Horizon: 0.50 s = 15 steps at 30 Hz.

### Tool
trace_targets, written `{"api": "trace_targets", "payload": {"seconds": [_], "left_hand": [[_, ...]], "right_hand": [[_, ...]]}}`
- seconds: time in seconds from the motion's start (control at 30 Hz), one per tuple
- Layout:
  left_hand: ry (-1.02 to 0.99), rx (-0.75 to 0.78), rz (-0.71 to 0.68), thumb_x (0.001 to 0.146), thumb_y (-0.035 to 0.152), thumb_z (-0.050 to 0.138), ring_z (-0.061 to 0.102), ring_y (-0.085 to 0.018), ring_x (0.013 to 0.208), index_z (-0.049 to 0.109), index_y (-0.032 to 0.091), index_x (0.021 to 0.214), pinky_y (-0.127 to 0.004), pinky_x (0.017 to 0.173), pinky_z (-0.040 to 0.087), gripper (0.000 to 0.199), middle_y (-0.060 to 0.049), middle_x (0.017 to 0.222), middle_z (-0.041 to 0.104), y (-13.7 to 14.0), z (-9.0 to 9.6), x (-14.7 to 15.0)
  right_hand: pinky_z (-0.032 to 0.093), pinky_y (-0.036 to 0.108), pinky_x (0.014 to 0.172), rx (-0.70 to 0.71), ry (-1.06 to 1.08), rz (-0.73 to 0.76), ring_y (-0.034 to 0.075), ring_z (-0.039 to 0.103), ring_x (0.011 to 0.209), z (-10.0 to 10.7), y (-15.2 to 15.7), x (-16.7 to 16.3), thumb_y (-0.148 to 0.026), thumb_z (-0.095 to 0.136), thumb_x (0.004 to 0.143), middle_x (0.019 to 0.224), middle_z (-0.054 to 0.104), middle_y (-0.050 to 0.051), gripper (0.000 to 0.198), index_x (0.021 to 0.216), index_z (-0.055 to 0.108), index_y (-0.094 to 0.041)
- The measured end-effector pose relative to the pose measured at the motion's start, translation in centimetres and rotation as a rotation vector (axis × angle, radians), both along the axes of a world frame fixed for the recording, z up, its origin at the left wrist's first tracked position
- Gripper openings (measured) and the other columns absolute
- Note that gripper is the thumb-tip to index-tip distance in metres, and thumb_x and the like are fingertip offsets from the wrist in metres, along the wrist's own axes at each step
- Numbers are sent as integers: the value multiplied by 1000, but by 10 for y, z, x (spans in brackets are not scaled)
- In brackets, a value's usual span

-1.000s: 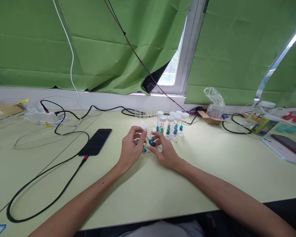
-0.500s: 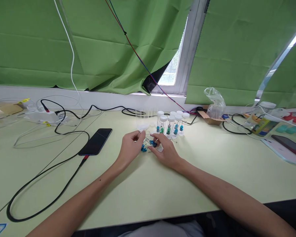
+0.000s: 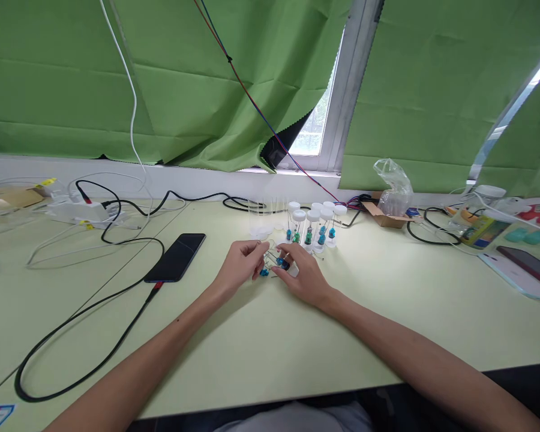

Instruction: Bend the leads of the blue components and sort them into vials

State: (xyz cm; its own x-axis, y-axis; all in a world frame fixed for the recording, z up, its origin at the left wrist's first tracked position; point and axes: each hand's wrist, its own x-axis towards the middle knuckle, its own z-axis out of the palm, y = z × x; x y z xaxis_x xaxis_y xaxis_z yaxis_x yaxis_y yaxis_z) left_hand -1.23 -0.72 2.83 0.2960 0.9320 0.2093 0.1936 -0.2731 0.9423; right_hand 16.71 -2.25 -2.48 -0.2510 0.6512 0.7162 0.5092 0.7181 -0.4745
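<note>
My right hand (image 3: 308,275) pinches a small blue part with thin wire leads (image 3: 281,262) between thumb and fingers, just above the table. The part's exact kind is too small to tell. Close by on the left, my left hand (image 3: 239,265) has thumb and forefinger pressed together at the thin leads; what lies in that pinch cannot be made out. Beneath the fingers, more blue parts (image 3: 264,272) lie on the table, partly hidden. Behind my right hand stand several clear vials with white caps (image 3: 299,215), holding blue or green parts with leads.
Uncapped clear vials (image 3: 261,225) stand behind my hands. A phone (image 3: 175,258) with a black cable (image 3: 72,321) lies to the left, near a white power strip (image 3: 78,210). A small cardboard box (image 3: 384,217) with a plastic bag (image 3: 392,186) is at the back right.
My left fingertips have shifted slightly right toward the part's leads, and its other fingers now show lower down. My right hand keeps its pinch, almost unmoved.
</note>
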Motion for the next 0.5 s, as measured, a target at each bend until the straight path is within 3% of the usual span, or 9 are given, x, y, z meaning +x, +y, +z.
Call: {"api": "trace_targets", "payload": {"seconds": [0.23, 0.5], "left_hand": [[-52, -171, -184, 81, 43, 63, 44, -11, 47, 43, 19, 49, -25, 42, 38, 44, 1, 51, 41, 4, 7, -9], [-120, -319, -234, 80, 40, 68, 42, -10, 46, 50, 17, 52, -25, 40, 37, 40, 1, 51, 42, 9, 3, -11]], "right_hand": [[52, 37, 79, -4, -19, 16, 21, 59, 87, 0, 0, 1, -27, 61, 91, 103, 61, 8, 32, 122, 52, -23], [52, 38, 82, 5, -34, 39, 22, 59, 91, -1, 1, 2, -23, 59, 92, 105, 61, 9, 33, 124, 51, -22]]}}
